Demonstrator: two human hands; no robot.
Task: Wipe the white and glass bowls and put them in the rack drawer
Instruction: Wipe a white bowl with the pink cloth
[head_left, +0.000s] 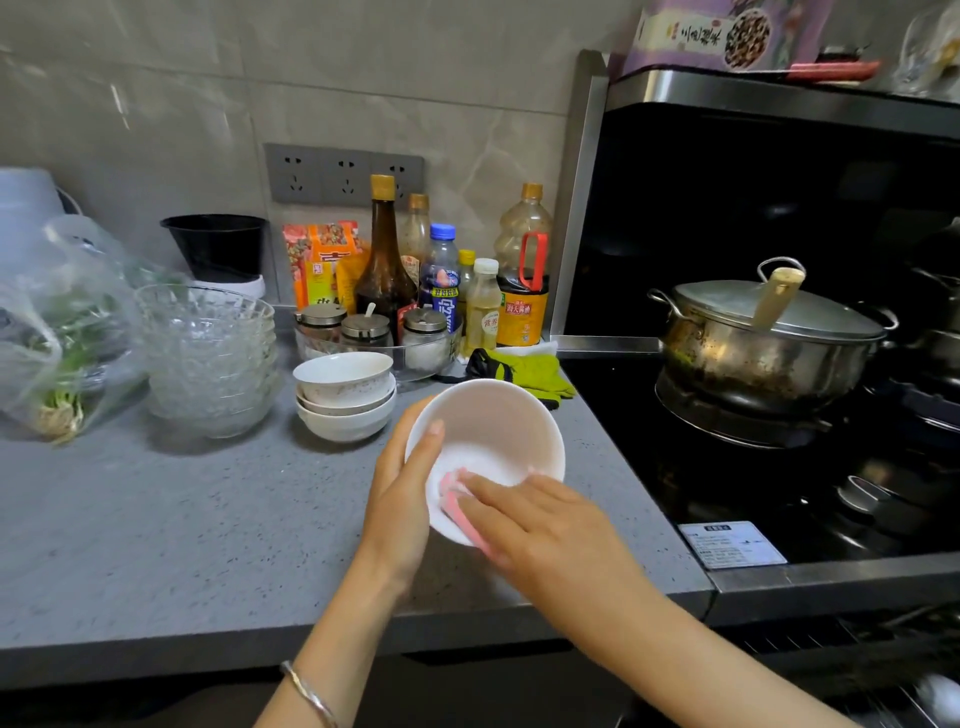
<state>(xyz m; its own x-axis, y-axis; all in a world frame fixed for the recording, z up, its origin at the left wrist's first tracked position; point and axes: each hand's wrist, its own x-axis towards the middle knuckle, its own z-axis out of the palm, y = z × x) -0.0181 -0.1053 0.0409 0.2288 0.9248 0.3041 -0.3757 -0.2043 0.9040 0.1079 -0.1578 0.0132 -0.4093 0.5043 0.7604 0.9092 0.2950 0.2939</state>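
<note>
progress: we are judging it early, wiping one white bowl (493, 431) above the counter (182, 519) edge; white stack (345, 395) and glass stack (208, 358) are waiting unracked, drawer out of view | hands: left hand (402, 499) is gripping the rim, right hand (524, 519) is pressing a pink cloth (452, 493) inside with flat fingers | pose: the bowl is round, with no long axis, and its mouth is tilting toward us
</note>
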